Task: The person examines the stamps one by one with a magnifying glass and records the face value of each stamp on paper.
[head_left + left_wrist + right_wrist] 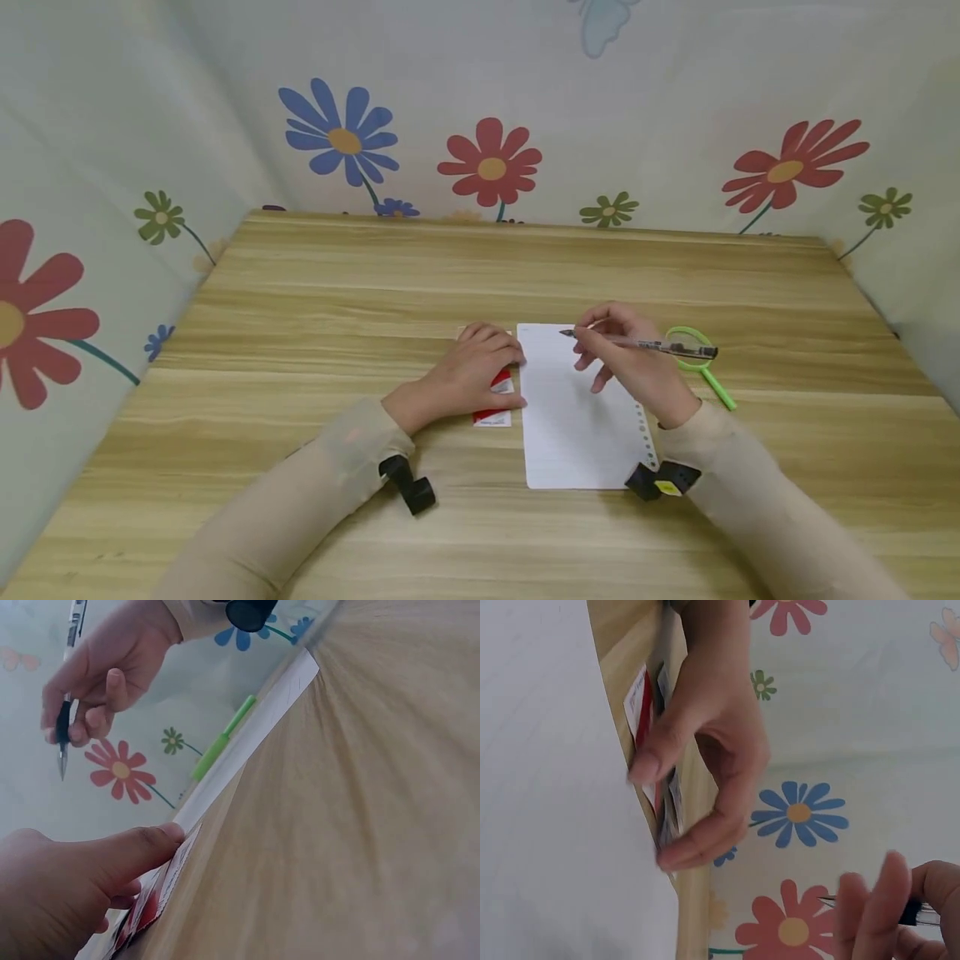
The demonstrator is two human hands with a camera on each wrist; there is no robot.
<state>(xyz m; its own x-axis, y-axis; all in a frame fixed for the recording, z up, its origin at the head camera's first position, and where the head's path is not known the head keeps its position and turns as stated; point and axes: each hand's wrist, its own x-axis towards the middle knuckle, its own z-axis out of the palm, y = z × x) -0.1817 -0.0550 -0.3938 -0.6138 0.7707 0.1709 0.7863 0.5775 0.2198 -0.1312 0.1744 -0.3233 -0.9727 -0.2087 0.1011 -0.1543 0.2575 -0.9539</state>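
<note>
I see the right hand [626, 354] pinching a gel pen [647, 342] over loose-leaf paper [562, 442], well inside the worktop's far edge [420, 229]. If the left hand [472, 371], thumb apart from fingers, presses weakly, the paper may slide.

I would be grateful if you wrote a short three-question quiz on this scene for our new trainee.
1. Fill the gap: in the head view, the green magnifying glass lies to the ____ of the white sheet.
2. Multiple choice: which hand holds the pen?
A) left
B) right
C) neither
3. True or false: the pen's tip is pressed against the white sheet.

Key:
1. Right.
2. B: the right hand holds it.
3. False: the left wrist view shows the tip raised clear of the sheet.
</note>
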